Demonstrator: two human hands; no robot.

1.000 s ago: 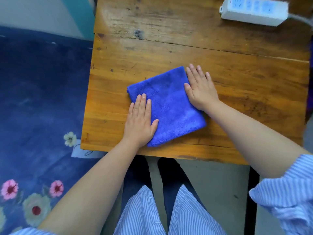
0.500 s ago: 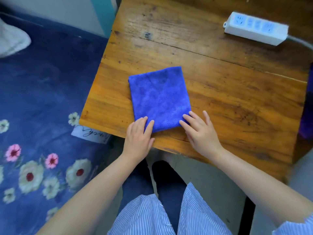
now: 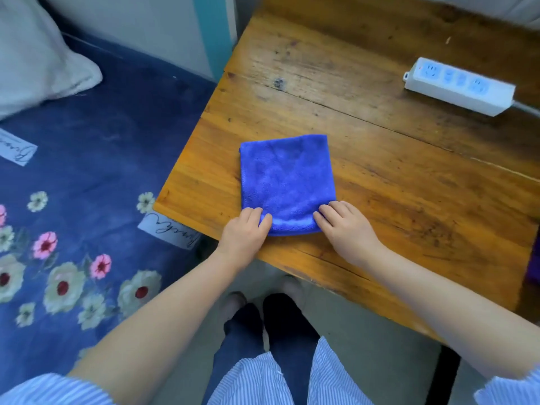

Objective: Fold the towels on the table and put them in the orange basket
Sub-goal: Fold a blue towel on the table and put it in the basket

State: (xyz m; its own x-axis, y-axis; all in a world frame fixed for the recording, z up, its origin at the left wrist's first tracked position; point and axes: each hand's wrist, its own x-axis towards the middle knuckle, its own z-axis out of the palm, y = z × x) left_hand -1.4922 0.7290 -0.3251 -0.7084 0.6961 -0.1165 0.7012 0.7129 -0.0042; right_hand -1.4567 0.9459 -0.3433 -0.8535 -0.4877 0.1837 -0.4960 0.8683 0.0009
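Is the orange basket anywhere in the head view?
No: only the folded blue towel, a white power strip and both hands sit on the wooden table; no basket shows.

Blue towel (image 3: 286,182): plush microfibre cloth, short nap, matt, slight sheen along the near folded edge. Table (image 3: 380,176): solid wood planks, varnished amber, semi-glossy near the front, worn and dull with dark stains and scratches toward the back; visible grain and a seam between boards. Power strip (image 3: 458,86): white moulded plastic, smooth, lightly glossy, pale blue socket faces. Bedspread (image 3: 87,176): navy woven fabric, matt, printed flowers. Pillow (image 3: 35,59): white fleecy cloth, rough pile. Shirt sleeve (image 3: 55,390): thin striped cotton-like cloth, matt.
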